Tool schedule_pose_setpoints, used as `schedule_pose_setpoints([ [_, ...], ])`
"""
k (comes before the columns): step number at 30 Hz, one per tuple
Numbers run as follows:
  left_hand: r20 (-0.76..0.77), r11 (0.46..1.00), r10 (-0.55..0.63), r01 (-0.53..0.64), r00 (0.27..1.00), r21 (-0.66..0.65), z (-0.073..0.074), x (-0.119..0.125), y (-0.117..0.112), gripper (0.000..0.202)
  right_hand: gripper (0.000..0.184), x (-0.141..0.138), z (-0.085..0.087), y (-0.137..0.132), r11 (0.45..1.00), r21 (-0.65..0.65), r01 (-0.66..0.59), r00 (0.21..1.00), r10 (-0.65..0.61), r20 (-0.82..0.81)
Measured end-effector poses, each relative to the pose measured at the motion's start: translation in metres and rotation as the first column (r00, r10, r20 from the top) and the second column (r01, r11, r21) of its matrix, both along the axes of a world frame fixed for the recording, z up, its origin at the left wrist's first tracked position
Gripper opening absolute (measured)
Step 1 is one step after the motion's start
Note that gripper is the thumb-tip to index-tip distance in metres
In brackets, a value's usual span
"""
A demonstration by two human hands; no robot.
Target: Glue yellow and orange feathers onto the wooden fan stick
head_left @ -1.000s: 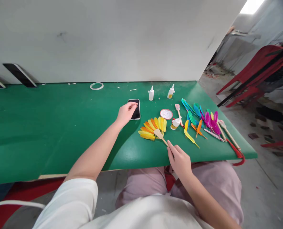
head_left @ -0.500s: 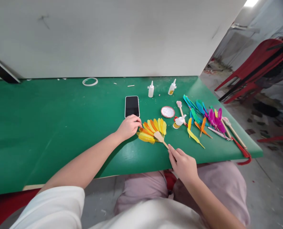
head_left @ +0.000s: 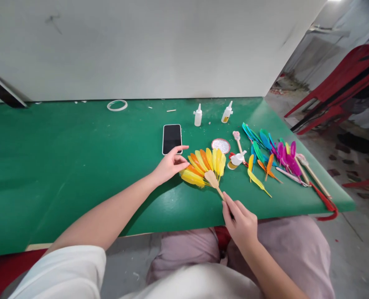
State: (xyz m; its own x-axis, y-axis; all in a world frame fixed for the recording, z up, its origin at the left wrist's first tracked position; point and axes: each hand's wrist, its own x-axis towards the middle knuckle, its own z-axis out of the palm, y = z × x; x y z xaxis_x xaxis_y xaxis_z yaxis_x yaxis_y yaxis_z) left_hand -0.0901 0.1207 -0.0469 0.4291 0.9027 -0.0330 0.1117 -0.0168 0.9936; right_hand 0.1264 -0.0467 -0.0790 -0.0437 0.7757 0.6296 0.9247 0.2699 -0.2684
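Observation:
A feather fan (head_left: 205,161), with yellow and orange feathers spread from a pale wooden handle, is tilted over the green table. My right hand (head_left: 242,220) grips the handle's lower end between thumb and fingers. At the fan's left side is my left hand (head_left: 171,166), its forefinger stretched out and its thumb against or very near the orange feather tips; contact is hard to judge. Just right of the fan stands a small white glue bottle (head_left: 236,160). A round white dish (head_left: 221,145) with a reddish rim lies behind the feathers.
A phone (head_left: 172,139) lies beyond my left hand. Two glue bottles (head_left: 198,115) stand farther back, near a white ring of tape (head_left: 117,105). Loose coloured feathers (head_left: 285,160), sticks and a red tassel (head_left: 326,201) lie at right, by the table edge.
My left forefinger has straightened away from the feathers and the fingers have spread. The fan is raised slightly and tilted more toward me, still in my right hand.

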Motion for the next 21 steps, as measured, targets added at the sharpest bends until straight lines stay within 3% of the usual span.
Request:
schedule_pose_setpoints([
  [8,0.111,0.980,0.077,-0.055,0.991,-0.191,0.0018,0.0036,-0.0004,0.060,0.046,0.0028,-0.0052,-0.0010,0.998,0.022,-0.055,0.998,0.055,0.002],
  [21,0.162,0.972,0.107,-0.069,0.981,-0.226,-0.0018,0.0018,0.0011,0.057,0.052,0.0031,-0.0041,-0.0001,0.995,0.006,-0.102,0.995,0.102,-0.004],
])
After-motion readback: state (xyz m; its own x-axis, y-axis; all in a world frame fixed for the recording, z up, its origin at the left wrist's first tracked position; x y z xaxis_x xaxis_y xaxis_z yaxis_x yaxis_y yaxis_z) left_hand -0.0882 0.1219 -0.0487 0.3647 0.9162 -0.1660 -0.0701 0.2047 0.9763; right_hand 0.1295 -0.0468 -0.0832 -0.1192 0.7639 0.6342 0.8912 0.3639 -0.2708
